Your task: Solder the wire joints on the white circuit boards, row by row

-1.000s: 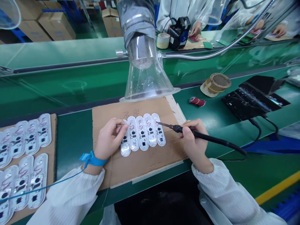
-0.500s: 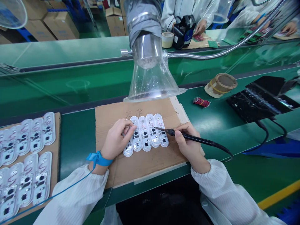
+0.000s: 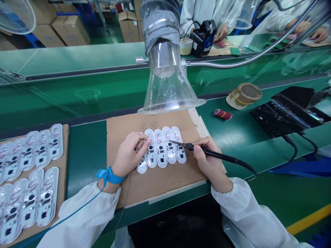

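My right hand [image 3: 207, 155] is closed round the handle of a black soldering iron [image 3: 214, 153]. Its tip reaches left onto a row of white oval circuit boards [image 3: 161, 151], several side by side, with short red wires on them. My left hand [image 3: 133, 151], wearing a blue wrist strap [image 3: 111, 175], pinches a thin solder wire [image 3: 126, 189] above the boards at the left end. The wire's end runs toward the iron's tip; whether they touch is too small to tell. Beneath the boards lies a sheet of cardboard [image 3: 160, 186] with handwriting along its top.
A clear fume hood [image 3: 172, 93] hangs just beyond the boards. At left, more boards [image 3: 48, 196] lie on another cardboard sheet. A bundle of red wires [image 3: 222, 114], a tape roll [image 3: 244, 95] and a black stand [image 3: 284, 110] sit right. Co-workers' hands [image 3: 221, 32] show across the bench.
The whole view has shifted slightly down and right. My hands, the iron and the solder wire keep nearly the same places over the boards.
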